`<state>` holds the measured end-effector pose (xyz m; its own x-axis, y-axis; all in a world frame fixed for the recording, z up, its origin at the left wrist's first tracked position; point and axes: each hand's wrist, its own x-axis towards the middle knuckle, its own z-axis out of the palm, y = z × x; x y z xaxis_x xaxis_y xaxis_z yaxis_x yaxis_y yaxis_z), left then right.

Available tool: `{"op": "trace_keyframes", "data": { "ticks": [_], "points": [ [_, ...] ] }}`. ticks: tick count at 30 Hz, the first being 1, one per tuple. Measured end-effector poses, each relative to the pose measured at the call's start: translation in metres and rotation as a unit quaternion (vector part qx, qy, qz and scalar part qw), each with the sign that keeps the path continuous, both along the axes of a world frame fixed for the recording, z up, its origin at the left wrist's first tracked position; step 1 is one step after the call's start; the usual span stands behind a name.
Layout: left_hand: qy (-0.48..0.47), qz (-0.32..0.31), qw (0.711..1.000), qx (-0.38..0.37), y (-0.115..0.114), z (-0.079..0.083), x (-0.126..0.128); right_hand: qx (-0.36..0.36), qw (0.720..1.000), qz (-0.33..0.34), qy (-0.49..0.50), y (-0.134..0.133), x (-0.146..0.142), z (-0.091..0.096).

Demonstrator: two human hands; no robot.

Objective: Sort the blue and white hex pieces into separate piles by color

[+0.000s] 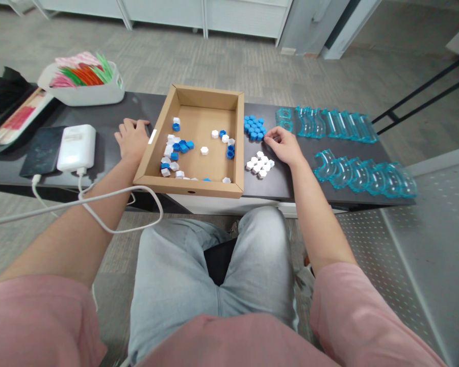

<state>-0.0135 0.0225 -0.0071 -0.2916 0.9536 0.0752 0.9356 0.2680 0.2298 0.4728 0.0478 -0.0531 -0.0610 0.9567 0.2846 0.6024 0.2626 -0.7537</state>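
Note:
My right hand (285, 146) is to the right of the cardboard box, thumb and fingertips pinched together at a blue hexagonal piece on the edge of a packed cluster of blue hexagonal pieces (254, 127). Just below that cluster lies a group of white hexagonal pieces (260, 164). Outside the box's left wall, my left hand (133, 140) rests on the table, fingers apart, with a small dark item partly visible by its fingertips. Inside the cardboard box (191, 190), several white and blue pieces lie scattered, mostly along the left side, such as a white piece (204, 151) near the middle.
Clear teal plastic parts (331, 124) stand in rows at the right, with curved ones (365, 175) nearer me. On the left are a white power bank (76, 148) with cables, a dark phone-like slab (44, 151), and a white basket (87, 95) of colourful sticks. A white cable (115, 193) crosses my left forearm.

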Motion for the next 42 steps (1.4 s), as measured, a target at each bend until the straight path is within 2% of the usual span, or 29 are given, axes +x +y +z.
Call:
{"op": "trace_keyframes", "data": {
  "ticks": [42],
  "points": [
    [-0.016,-0.002,1.0,0.004,-0.0044,0.0044,0.005,-0.019,1.0,-0.009,-0.007,-0.003,-0.0028,0.0048]
  ]
}}
